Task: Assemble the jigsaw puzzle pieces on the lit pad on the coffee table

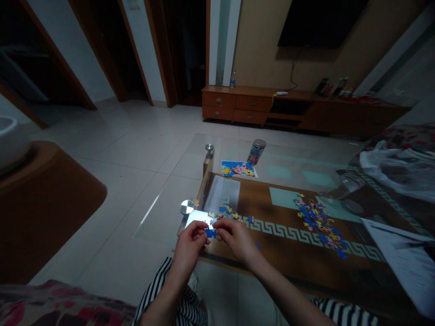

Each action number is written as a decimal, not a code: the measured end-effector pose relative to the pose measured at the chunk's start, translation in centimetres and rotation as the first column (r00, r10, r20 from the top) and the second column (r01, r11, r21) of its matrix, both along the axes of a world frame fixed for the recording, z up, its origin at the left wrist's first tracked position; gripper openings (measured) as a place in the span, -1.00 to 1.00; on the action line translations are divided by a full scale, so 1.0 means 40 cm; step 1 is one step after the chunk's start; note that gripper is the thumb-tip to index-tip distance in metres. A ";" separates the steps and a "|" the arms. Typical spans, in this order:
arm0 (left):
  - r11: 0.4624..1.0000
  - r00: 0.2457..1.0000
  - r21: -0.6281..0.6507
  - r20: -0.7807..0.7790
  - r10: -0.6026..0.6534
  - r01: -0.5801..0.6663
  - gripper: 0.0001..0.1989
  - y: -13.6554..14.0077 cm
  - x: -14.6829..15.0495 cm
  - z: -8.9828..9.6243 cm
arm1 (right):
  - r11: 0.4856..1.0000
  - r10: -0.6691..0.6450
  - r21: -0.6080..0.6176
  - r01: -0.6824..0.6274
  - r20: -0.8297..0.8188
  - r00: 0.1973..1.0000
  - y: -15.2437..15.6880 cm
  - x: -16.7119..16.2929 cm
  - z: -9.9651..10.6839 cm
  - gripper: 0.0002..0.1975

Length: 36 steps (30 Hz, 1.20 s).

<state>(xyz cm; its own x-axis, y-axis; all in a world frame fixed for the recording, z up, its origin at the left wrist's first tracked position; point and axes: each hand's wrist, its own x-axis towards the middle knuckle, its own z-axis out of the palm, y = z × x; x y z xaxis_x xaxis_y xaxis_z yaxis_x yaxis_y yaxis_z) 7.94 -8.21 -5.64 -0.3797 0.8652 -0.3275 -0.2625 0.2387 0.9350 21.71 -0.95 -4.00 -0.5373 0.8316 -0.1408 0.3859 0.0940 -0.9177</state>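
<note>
My striped trousers (185,312) lie nearest. Above them my left hand (190,246) and right hand (236,240) meet at the counter's (292,253) near left edge, both grips pinching a blue puzzle piece (210,233) between fingertips. A lidded tin (256,151) stands far off, contents hidden, beside a picture card (238,169). Loose pieces (319,222) are heaped to the right. Beyond them are a tiled floor (136,149) and a wooden cabinet (251,106).

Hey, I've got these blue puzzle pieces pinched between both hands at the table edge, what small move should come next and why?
Probably press the blue pieces together until they lock. Both the left hand and the right hand already pinch them at the fingertips, meeting over the table edge, so they seem lined up. The loose pile lies farther right, out of immediate reach.
</note>
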 end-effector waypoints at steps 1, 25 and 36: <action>1.000 1.000 -0.002 -0.010 0.005 -0.005 -0.74 0.000 -0.001 0.003 | 1.000 -0.015 -0.010 0.015 0.006 1.000 0.003 0.001 0.000 -0.71; 1.000 0.955 -0.007 -0.296 0.019 -0.022 -0.84 -0.002 -0.059 -0.002 | 0.950 -0.092 0.313 -0.017 0.328 0.940 0.102 0.102 0.021 -0.89; 0.999 0.786 -0.017 -0.618 0.021 -0.041 -0.94 0.038 -0.083 -0.018 | 0.939 -0.073 0.329 -0.099 0.471 0.879 0.145 0.145 0.014 -0.84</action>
